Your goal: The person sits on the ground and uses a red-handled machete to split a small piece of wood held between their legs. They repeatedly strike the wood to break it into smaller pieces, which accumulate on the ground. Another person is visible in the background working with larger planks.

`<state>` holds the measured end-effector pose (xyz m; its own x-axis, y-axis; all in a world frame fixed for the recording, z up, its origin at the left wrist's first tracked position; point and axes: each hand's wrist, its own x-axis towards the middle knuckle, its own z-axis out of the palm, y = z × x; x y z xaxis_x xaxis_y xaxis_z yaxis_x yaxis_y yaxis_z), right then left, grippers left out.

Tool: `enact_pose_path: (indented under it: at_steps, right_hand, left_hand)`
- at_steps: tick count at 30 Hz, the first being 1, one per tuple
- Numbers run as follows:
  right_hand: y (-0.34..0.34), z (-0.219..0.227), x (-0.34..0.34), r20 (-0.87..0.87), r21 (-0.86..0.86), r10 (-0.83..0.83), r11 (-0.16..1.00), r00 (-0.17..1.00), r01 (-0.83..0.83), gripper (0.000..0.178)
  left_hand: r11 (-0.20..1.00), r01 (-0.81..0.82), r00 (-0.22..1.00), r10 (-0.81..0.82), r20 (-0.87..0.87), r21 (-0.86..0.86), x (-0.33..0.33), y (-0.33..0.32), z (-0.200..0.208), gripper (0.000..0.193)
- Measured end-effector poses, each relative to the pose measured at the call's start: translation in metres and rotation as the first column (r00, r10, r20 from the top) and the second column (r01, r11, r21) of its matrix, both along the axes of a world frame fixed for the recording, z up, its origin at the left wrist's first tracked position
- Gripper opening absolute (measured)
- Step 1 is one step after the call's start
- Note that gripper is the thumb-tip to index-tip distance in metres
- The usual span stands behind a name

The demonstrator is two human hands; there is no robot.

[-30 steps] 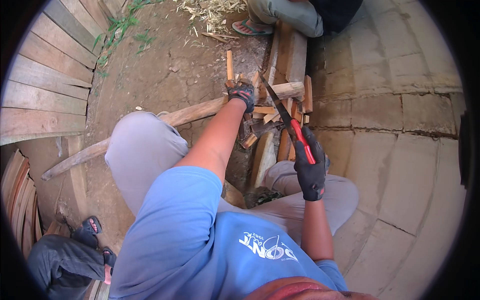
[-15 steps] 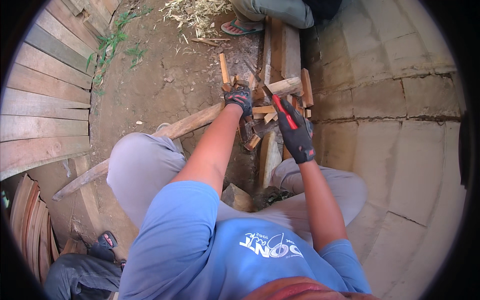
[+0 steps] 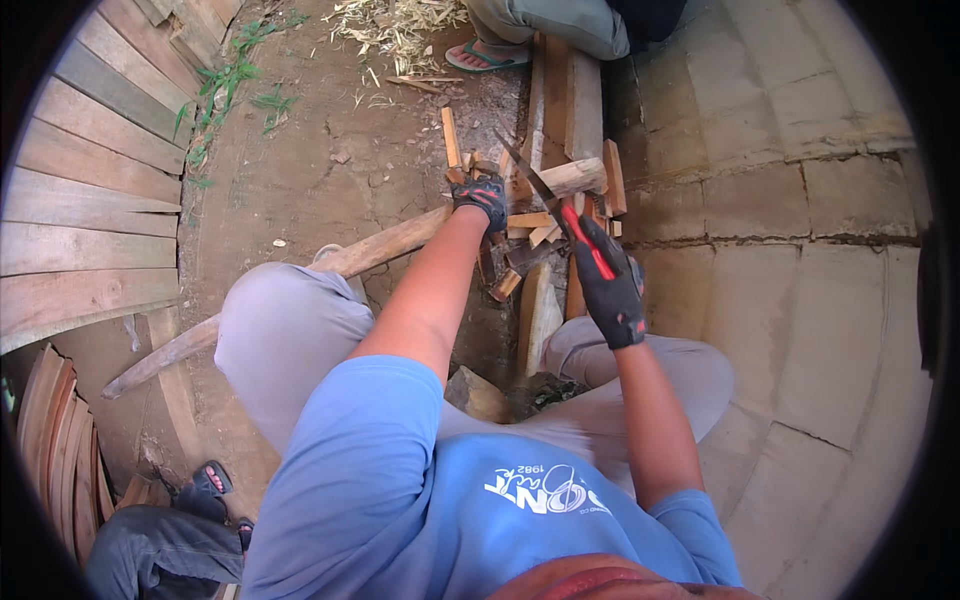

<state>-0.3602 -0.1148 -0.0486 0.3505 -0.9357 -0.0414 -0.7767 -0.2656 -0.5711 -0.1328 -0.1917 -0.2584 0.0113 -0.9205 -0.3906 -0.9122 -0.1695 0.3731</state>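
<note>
A long, rough wooden pole (image 3: 385,243) slants up from the lower left, past my knee, to a pile of wood offcuts. My left hand (image 3: 482,200), in a black glove with red marks, is closed over it near the pile. My right hand (image 3: 612,290), gloved the same way, grips the red handle of a pruning saw (image 3: 540,183). The saw's narrow dark blade points up and left and crosses above the pole to the right of my left hand. Whether its teeth touch the wood, I cannot tell.
Around the pole's far end lie short wood offcuts (image 3: 528,222). Ahead is a thick beam (image 3: 583,105) with another person's sandalled foot (image 3: 487,56) beside it. A brick wall (image 3: 770,280) bounds the right, upright planks (image 3: 95,245) the left. Another seated person's leg (image 3: 165,545) shows lower left.
My right hand has drawn back toward me and slightly right with the saw, so more of the blade shows. My left hand and the pole stay nearly where they were.
</note>
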Motion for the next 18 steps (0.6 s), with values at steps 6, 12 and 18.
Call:
enact_pose_path:
  at_steps: [6, 12, 18]
  right_hand:
    - [0.076, 0.104, -0.039, -0.094, 0.182, -0.183, 0.963, 0.978, 0.198, 0.042]
    - [0.076, 0.095, -0.034, -0.035, 0.184, -0.191, 0.964, 0.981, 0.194, 0.043]
    - [-0.012, -0.014, 0.018, 0.084, 0.055, -0.056, 0.997, 0.995, 0.051, 0.041]
  left_hand:
    - [0.999, 0.030, 1.000, -0.030, 0.008, 0.016, -0.008, 0.002, 0.013, 0.066]
    - [0.987, -0.017, 0.998, 0.027, -0.062, 0.162, -0.003, -0.002, 0.015, 0.082]
    - [0.988, -0.022, 0.999, 0.030, -0.045, 0.155, 0.001, -0.003, 0.004, 0.083]
